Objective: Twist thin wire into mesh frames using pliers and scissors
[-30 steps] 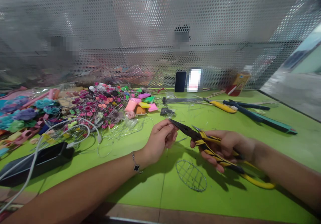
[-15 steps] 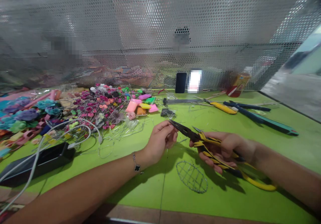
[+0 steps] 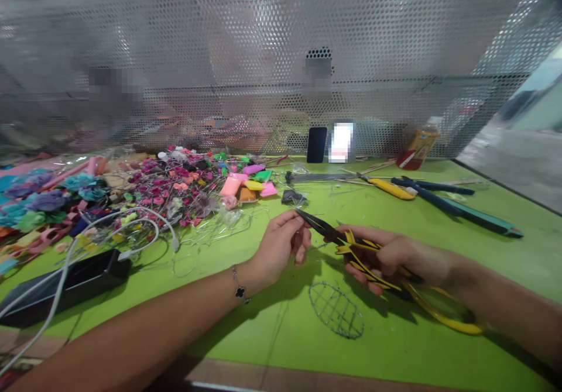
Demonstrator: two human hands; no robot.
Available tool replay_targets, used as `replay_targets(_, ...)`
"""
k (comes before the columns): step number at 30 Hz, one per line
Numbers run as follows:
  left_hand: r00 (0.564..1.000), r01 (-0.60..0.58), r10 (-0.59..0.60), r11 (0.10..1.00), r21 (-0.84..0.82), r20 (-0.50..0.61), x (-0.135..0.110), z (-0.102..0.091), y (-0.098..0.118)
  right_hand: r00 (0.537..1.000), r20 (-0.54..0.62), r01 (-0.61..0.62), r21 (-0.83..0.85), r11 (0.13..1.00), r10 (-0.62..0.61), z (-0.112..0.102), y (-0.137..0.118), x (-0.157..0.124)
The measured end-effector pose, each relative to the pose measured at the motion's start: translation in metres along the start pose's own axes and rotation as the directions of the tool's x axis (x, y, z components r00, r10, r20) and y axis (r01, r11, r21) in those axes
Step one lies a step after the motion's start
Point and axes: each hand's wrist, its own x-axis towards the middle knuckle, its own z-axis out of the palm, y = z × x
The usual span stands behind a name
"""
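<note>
My right hand (image 3: 386, 257) grips yellow-and-black long-nose pliers (image 3: 327, 231), whose black jaws point left toward my left hand (image 3: 281, 246). The left hand's thumb and fingers are pinched together at the jaw tips on a thin piece of wire too fine to see clearly. Below both hands an oval wire mesh piece (image 3: 336, 309) lies flat on the green table (image 3: 307, 345). A second yellow handle (image 3: 448, 319) lies under my right wrist.
A heap of small coloured flowers and beads on wires (image 3: 175, 187) covers the left back. A black device with white cables (image 3: 74, 278) lies at the left. Yellow-handled and teal-handled tools (image 3: 439, 199), two phones (image 3: 329, 143) and a bottle (image 3: 415, 146) stand before the perforated metal screen (image 3: 263, 58).
My right hand has turned a little, so the pliers' handles have rotated and dropped slightly. The left hand keeps its pinch at the jaw tips.
</note>
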Motion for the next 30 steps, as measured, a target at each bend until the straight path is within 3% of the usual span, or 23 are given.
replay_targets(6,1.000,0.018,-0.019,0.999,0.037,0.021,0.002,-0.002,0.001,0.997,-0.068,-0.054,-0.156,0.986,0.044,-0.001,-0.006,-0.005)
replay_targets(9,0.999,0.034,-0.036,0.996,0.078,0.031,0.002,-0.001,0.002,0.989,-0.146,-0.083,-0.371,0.925,0.030,0.003,-0.018,-0.013)
replay_targets(11,0.998,0.047,-0.050,0.995,0.091,0.036,0.002,-0.001,0.003,0.982,-0.182,-0.080,-0.615,0.784,-0.042,0.007,-0.027,-0.018)
replay_targets(14,0.995,0.074,-0.079,0.993,0.090,0.052,0.003,-0.003,0.002,0.967,-0.173,-0.081,-0.907,0.412,-0.189,0.010,-0.036,-0.023)
replay_targets(16,0.993,0.094,-0.100,0.992,0.085,0.070,0.004,-0.005,0.001,0.957,-0.162,-0.113,-0.972,0.205,-0.240,0.010,-0.036,-0.023)
replay_targets(19,0.990,0.103,-0.111,0.991,0.088,0.082,0.005,-0.007,-0.001,0.943,-0.169,-0.178,-0.984,-0.004,-0.286,0.008,-0.030,-0.020)
replay_targets(23,0.993,0.100,-0.105,0.991,0.085,0.058,0.005,-0.007,-0.002,0.928,-0.167,-0.227,-0.962,-0.150,-0.332,0.008,-0.023,-0.015)
replay_targets(30,0.995,0.097,-0.099,0.992,0.086,0.026,0.005,-0.006,-0.001,0.920,-0.157,-0.242,-0.948,-0.206,-0.360,0.010,-0.020,-0.011)
